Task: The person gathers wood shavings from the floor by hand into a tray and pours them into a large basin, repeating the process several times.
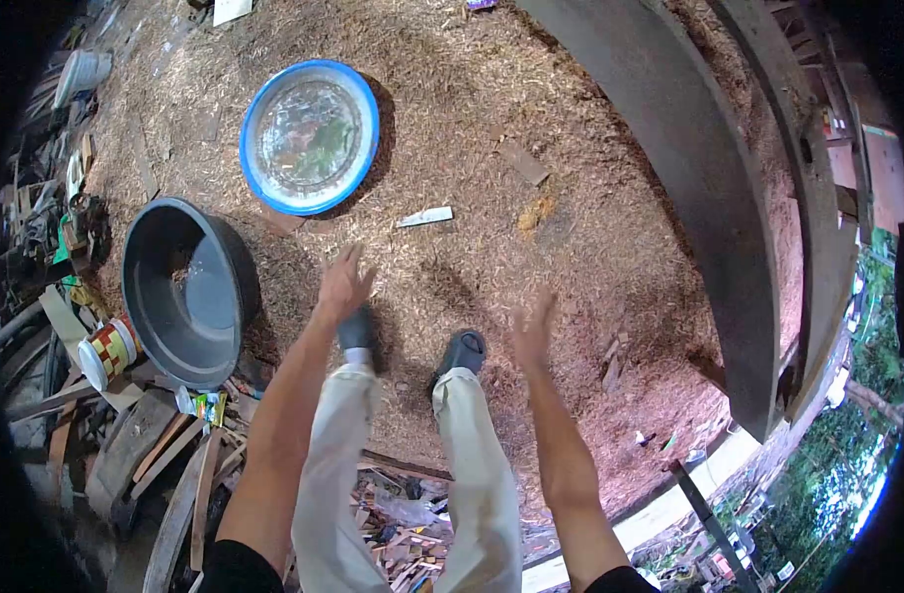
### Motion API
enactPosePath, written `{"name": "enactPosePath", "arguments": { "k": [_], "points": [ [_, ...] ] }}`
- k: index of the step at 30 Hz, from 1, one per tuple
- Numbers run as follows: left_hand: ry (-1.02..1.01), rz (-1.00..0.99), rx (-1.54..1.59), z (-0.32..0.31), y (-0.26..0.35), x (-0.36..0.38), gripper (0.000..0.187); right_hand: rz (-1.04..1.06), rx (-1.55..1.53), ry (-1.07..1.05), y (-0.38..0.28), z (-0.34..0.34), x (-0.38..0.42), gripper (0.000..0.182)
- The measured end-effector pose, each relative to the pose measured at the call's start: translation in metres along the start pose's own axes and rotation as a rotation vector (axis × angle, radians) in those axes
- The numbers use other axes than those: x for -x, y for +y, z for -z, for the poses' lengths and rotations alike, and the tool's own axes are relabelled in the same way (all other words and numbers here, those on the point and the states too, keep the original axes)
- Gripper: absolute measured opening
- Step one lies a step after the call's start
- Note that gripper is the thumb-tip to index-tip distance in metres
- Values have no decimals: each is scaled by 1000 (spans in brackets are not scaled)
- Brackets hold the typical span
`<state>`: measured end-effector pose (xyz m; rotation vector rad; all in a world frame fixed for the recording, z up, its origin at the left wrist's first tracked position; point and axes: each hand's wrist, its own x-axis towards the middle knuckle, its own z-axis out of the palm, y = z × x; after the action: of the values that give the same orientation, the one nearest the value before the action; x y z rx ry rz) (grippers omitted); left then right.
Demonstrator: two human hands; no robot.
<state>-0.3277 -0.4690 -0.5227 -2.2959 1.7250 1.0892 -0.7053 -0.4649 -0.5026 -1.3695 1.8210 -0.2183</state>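
Observation:
My left hand (346, 285) hangs in the air with its fingers apart and holds nothing, just above my left shoe. To the right, my right hand (534, 331) is also raised and empty, its fingers spread and slightly blurred. Ahead of my left hand lies a round basin with a blue rim (373, 124) and a shiny, worn bottom. A deep dark grey tub (237, 287) rests to the left of that hand. Between the hands and beyond them, a pale flat strip (424, 216) lies on the wood shavings. Neither hand touches any of these.
Long wooden beams (714, 188) curve along the right side. Scrap wood (165, 455) is piled at the lower left, near a red and yellow patterned bucket (116, 351). Shavings (452, 109) cover the ground. My sandalled foot (463, 353) stands between the hands.

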Motion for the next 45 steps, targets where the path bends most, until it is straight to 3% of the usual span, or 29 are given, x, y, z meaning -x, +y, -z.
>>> {"name": "enactPosePath", "arguments": {
  "k": [2, 5, 7, 9, 12, 17, 18, 21, 25, 26, 30, 33, 35, 37, 39, 41, 43, 45],
  "points": [
    [-11, -66, -88, -4, 24, -20, 67, -245, 282, -95, 21, 25, -13, 86],
    [-46, -163, -210, 4, 47, -56, 71, -274, 393, -17, 41, 27, -41, 86],
    [-70, -172, -248, 6, 52, -81, 72, -216, 306, 12, 28, 20, -70, 82],
    [55, -231, -232, 1, 57, -113, 72, 54, 205, 130, 27, 5, -99, 81],
    [124, -206, -311, -8, 42, -147, 73, 180, 172, 115, -15, -28, -156, 80],
    [175, -85, -428, -11, 35, -176, 77, 205, 111, 137, -68, -84, -225, 80],
    [344, -111, -447, -31, 13, -186, 75, 232, 171, 136, -73, -92, -235, 81],
    [452, 4, -309, -36, -25, -207, 75, 427, 308, 120, -80, -115, -250, 84],
    [488, -2, -382, -4, -70, -244, 72, 709, 505, 214, -106, -144, -299, 86],
    [431, 20, -386, 9, -79, -246, 76, 746, 501, 220, -114, -154, -309, 86],
    [521, 144, -388, 41, -135, -251, 86, 942, 513, 174, -164, -194, -346, 84],
    [638, 238, -425, 32, -202, -233, 91, 1045, 470, 213, -205, -251, -350, 88],
    [707, 303, -430, 11, -222, -217, 97, 990, 343, 185, -215, -266, -345, 94],
    [456, 460, -402, 2, -224, -181, 102, 997, 315, 104, -199, -276, -338, 100],
    [512, 498, -277, -6, -241, -157, 105, 1055, 549, 184, -201, -275, -336, 102],
    [319, 500, -225, -20, -264, -152, 108, 1013, 440, 204, -199, -281, -344, 107],
    [287, 515, -160, -35, -277, -154, 109, 748, 498, 80, -200, -291, -334, 110],
    [256, 528, -95, -36, -285, -160, 110, 779, 512, 108, -201, -301, -333, 114]
  ]
}}
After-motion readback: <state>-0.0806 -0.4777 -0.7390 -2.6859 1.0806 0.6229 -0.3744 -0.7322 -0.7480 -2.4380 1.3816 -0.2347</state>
